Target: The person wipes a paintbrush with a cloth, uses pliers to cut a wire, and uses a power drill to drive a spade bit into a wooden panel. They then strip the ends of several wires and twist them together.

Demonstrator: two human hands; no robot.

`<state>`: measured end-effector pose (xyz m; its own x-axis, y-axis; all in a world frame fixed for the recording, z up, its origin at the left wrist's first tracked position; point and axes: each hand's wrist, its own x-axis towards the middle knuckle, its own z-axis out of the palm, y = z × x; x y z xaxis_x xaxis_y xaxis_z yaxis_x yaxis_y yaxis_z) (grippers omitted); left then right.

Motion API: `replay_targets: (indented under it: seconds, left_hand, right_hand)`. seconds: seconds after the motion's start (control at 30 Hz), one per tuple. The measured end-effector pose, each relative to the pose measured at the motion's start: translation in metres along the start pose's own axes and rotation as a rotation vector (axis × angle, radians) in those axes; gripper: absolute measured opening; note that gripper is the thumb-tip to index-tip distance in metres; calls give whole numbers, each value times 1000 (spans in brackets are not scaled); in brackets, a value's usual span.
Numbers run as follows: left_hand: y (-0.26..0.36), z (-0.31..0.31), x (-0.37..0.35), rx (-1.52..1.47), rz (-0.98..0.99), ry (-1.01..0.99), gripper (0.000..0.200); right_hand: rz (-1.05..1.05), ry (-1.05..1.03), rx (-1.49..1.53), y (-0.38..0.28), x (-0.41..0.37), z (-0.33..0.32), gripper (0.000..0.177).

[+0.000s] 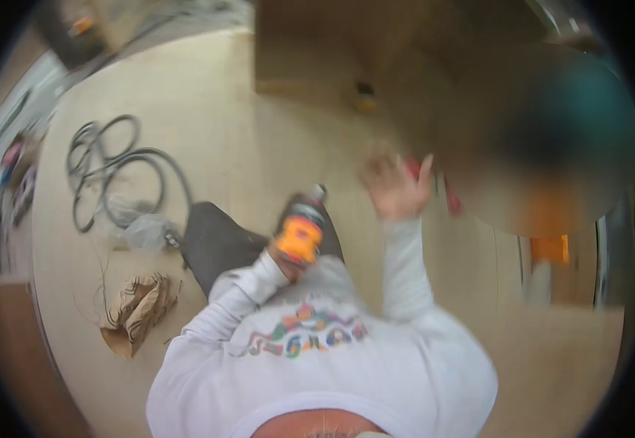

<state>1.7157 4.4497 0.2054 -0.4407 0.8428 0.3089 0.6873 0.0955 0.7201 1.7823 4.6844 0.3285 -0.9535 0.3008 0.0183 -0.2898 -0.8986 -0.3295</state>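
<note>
My left hand [288, 269] is closed around an orange and black power drill [303, 237] above my lap. The drill's silver-grey tip [319, 191] points up and away from me. My right hand [396, 186] is raised with its fingers spread, slightly smeared by motion, and holds nothing. Close to it are a red object [413, 169] and a second red piece [454, 198], both too blurred to name.
A brown wooden box or panel [310, 51] stands ahead, with a small black and yellow object [365, 97] by it. Coiled dark hose [138, 155], clear plastic [146, 232] and crumpled brown paper [138, 314] lie left. A large blurred patch hides the right side.
</note>
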Motion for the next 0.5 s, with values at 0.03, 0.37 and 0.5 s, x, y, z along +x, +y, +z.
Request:
replay_targets:
  seconds: [0.03,0.37,0.5]
  left_hand:
    - [5,11,-8,49,86,107,31]
    - [19,-7,-17,-89,-216,-258,29]
    - [-2,1,-12,-194,-55,-156,54]
  right_hand:
    - [-146,41,-69,-6,3,33,76]
    - [-135,681,-383,31,-9,-40,29]
    - [279,209,-78,126,-23,-145,30]
